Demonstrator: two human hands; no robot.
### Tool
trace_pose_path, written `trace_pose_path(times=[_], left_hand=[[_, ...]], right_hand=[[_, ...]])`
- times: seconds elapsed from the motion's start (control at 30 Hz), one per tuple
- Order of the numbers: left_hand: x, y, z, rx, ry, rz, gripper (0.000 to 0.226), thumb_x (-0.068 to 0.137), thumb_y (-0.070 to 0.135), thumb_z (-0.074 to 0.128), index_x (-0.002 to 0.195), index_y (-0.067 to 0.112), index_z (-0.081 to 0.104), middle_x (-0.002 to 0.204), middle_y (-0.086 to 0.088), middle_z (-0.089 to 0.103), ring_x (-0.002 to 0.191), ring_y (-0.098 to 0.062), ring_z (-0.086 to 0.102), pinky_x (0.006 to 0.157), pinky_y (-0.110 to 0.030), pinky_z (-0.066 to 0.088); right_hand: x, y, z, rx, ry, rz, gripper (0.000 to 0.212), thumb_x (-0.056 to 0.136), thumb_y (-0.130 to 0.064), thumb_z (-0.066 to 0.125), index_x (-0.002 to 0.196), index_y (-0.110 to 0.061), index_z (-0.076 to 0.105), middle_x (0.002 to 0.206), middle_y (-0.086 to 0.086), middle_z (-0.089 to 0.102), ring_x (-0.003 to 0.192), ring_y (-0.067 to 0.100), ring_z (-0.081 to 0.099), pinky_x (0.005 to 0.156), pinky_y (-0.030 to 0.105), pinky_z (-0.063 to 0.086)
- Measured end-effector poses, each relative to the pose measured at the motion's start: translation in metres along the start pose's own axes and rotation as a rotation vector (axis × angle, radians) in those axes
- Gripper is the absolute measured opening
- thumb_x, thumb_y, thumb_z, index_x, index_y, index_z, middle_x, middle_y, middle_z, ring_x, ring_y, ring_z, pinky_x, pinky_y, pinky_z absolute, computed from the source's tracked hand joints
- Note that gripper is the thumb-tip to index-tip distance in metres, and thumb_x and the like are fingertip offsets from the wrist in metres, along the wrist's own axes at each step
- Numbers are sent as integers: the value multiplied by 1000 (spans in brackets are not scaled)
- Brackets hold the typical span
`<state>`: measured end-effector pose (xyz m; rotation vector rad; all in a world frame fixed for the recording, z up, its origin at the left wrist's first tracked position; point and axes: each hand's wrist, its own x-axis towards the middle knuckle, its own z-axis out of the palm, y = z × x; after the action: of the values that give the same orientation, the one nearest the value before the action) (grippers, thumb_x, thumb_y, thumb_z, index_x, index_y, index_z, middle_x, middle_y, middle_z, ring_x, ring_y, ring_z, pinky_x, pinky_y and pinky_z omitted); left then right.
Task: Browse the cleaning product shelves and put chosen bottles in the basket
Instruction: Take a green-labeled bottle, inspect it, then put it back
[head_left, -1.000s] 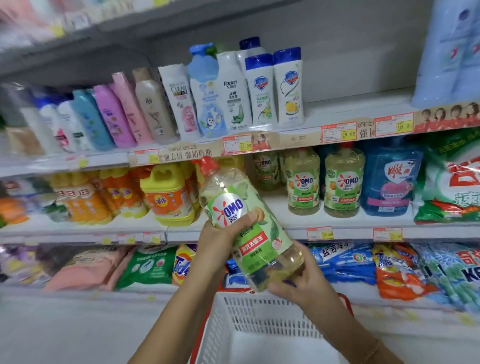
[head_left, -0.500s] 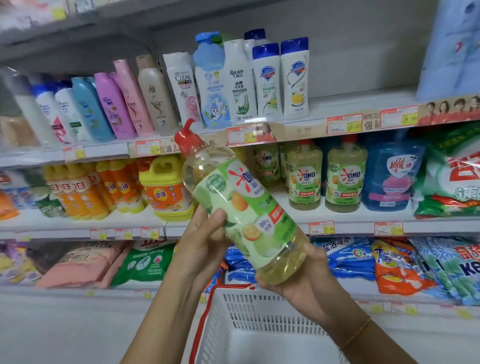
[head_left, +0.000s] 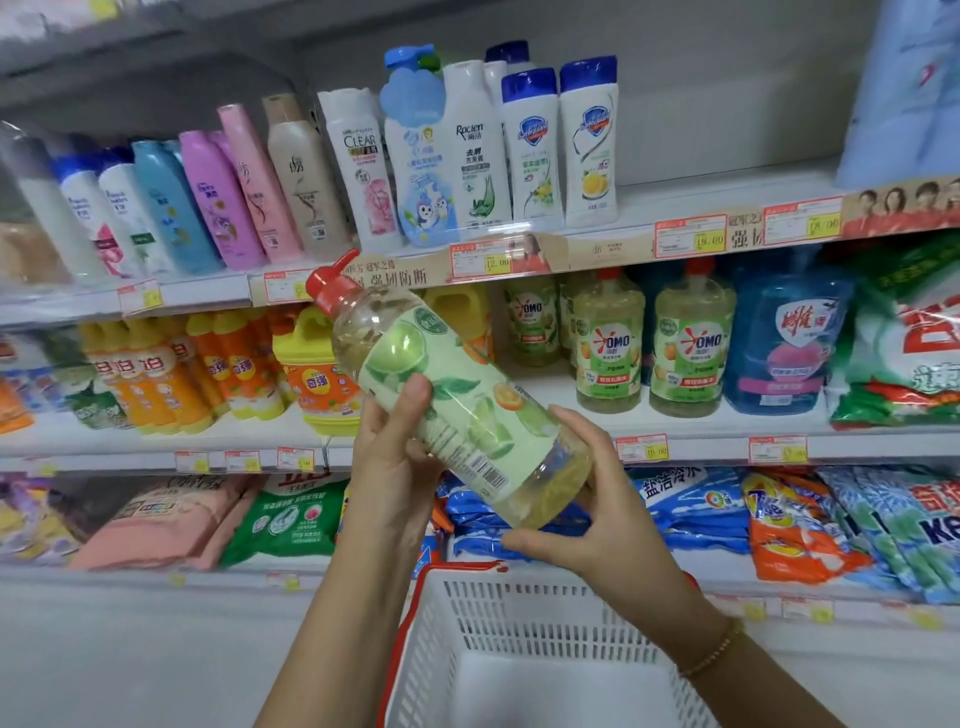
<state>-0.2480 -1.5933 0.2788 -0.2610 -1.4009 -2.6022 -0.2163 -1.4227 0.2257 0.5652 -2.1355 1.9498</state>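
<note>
Rotated since half a second ago, your bottle (head_left: 467, 374) now shows its barcode side, not the OMO front. The basket (head_left: 519, 613) sits nearest, directly below. Your left hand (head_left: 389, 467) grips the bottle's middle, thumb across the label. Your right hand (head_left: 608, 493) cups its base, fingers curled round. The bottle is tilted, red cap up-left. Behind, OMO bottles (head_left: 691, 348) stand on the middle shelf (head_left: 711, 441).
</note>
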Motion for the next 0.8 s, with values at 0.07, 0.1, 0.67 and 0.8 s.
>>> trace_pose_path(times=[0.07,0.1,0.67,0.8], left_hand=[[1,-8,2,98,33,33,86,54,33,87,130,15,52,119,-9,67,105,-27,66,79,-44,56],[2,-11,3,135,29,40,72,57,27,84,122,16,56,108,-4,71,96,-22,70,73,-40,57],[-2,12,0,-225,-280,-218,101,26,34,100,117,9,65,115,-14,68,103,-28,68,74,-42,58],[-5,11,0,-135,-248,-224,106,32,39,98,125,9,57,116,-13,68,104,-27,67,78,-42,58]], right_hand=[[-2,1,-1,-307,77,-172,92,61,-33,88,130,-55,30,136,-20,39,122,-14,37,94,1,31],[-1,4,-1,-387,111,-227,91,62,-31,86,131,-53,31,135,-18,38,121,-16,35,92,-3,28],[-14,6,-1,1051,-528,279,62,81,-49,67,131,-13,56,127,14,61,112,29,61,93,45,51],[-22,15,13,1307,-639,435,79,80,-57,63,132,2,51,120,28,59,99,39,64,80,43,56]])
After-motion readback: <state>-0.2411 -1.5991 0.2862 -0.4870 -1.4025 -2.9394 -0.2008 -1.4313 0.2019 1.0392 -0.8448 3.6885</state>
